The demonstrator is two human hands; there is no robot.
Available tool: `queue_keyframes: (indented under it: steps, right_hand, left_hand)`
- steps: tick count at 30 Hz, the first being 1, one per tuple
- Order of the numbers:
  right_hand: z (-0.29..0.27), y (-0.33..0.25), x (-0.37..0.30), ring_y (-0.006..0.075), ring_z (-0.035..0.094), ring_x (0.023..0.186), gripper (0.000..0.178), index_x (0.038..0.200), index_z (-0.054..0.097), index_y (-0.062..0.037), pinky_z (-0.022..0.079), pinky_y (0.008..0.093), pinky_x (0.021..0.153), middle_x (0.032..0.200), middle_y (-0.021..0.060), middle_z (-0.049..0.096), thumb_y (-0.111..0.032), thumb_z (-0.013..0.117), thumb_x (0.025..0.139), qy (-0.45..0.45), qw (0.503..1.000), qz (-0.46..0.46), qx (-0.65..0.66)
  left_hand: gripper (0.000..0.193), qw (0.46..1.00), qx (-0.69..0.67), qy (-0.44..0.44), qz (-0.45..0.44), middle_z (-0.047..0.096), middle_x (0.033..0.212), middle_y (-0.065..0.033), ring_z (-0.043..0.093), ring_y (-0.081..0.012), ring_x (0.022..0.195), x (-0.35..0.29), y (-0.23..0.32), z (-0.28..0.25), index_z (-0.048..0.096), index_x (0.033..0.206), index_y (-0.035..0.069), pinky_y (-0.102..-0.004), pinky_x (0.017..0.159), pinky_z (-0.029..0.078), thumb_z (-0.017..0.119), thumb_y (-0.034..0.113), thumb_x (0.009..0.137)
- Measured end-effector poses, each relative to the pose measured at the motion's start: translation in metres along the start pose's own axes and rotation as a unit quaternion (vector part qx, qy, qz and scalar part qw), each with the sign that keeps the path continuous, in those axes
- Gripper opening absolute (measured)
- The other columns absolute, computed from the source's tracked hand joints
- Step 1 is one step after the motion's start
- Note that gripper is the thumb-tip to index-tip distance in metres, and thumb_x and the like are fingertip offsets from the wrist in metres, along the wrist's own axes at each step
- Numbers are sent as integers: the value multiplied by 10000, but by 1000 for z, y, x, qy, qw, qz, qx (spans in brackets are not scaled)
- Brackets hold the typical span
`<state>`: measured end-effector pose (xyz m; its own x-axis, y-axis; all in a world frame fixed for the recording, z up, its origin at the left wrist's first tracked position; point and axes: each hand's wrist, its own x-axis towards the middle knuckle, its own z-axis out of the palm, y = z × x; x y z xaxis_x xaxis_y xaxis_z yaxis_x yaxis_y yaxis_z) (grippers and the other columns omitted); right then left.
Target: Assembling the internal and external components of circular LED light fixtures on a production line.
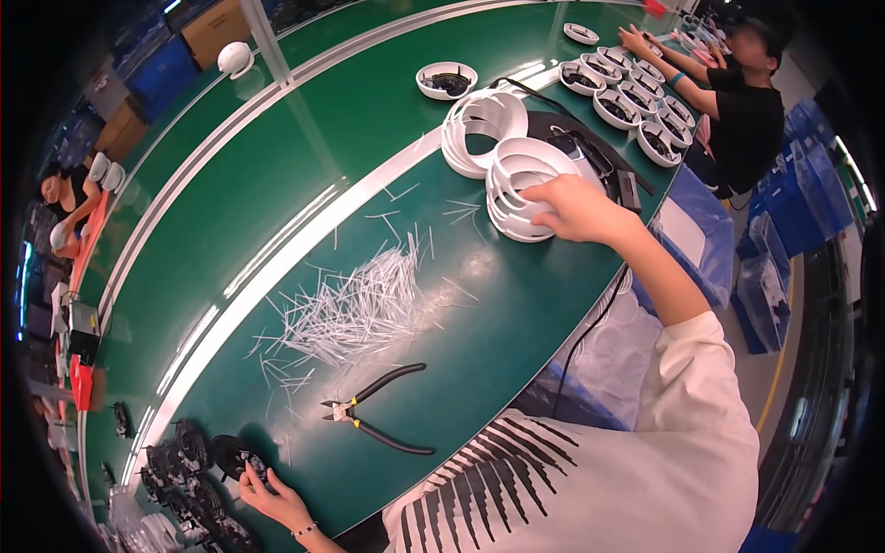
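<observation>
At the right of the bench, my right hand (579, 210) grips the rim of a white plastic ring (505, 189) in a leaning stack. Its thumb and fingers are closed on the edge. A second stack of white rings (454, 138) stands just beyond it. At the lower left, my left hand (275, 500) has its fingertips and thumb on a black round plastic part (232, 453), partly covered by the fingers. Beside it lie several similar black parts (189, 479). Black-handled side cutters (343, 411) lie spread open between my hands.
A loose pile of thin white plastic strips (355, 309) covers mid-bench. White shells with black insides (616, 109) stand in rows at the far right, near another person in black (751, 120). One such shell (446, 81) sits beyond the rail. A black cable (590, 323) hangs off the near edge.
</observation>
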<state>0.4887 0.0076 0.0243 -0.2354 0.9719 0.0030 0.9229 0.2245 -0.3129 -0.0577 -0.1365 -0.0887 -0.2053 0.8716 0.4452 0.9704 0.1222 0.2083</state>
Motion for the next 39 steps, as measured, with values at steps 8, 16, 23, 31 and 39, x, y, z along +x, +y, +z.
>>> queue_keyframes:
  steps: [8, 16, 23, 31, 39]
  right_hand:
    - [11, 22, -10, 302, 515, 964, 667, 1129, 488, -16, 379, 386, 866, 1046, 136, 555, -294, 753, 585, 168, 976, -134, -45]
    - [28, 64, -148, 167, 588, 855, 271, 1026, 537, 5, 443, 261, 773, 960, 111, 619, -1, 562, 756, 645, 758, 93, -27]
    - [211, 157, -268, 263, 586, 815, 334, 975, 565, -10, 465, 331, 740, 880, 138, 603, -96, 623, 658, 375, 850, 358, -98]
    - [283, 103, -222, 294, 589, 716, 346, 732, 625, -57, 481, 371, 686, 718, 130, 605, -314, 681, 508, -188, 957, 220, -13]
    - [405, 157, -239, 296, 558, 918, 282, 744, 626, -29, 437, 408, 800, 889, 206, 596, -178, 633, 505, -220, 972, 65, 52]
  left_hand:
    - [370, 992, 123, 20, -12, 475, 1025, -167, 462, -326, 897, 6, -26, 11, 498, 1155, 42, -399, 784, 367, 539, 129, 797]
    - [694, 978, 175, 106, -48, 367, 1226, -273, 365, -392, 1132, -6, 6, -12, 393, 1200, -73, -498, 930, 262, 399, 512, 826]
    - [746, 979, -133, -147, 51, 199, 1403, -139, 108, -324, 1308, -58, 145, -5, 186, 1352, 52, -520, 1019, 66, 575, 329, 778]
    - [893, 970, -16, -188, 154, 174, 1394, -198, 115, -422, 1281, -56, 161, 2, 262, 1329, 46, -600, 964, 91, 528, 610, 690]
    - [892, 966, -14, -196, 167, 204, 1377, -213, 131, -425, 1276, -56, 166, -1, 277, 1307, 0, -589, 976, 80, 588, 526, 657]
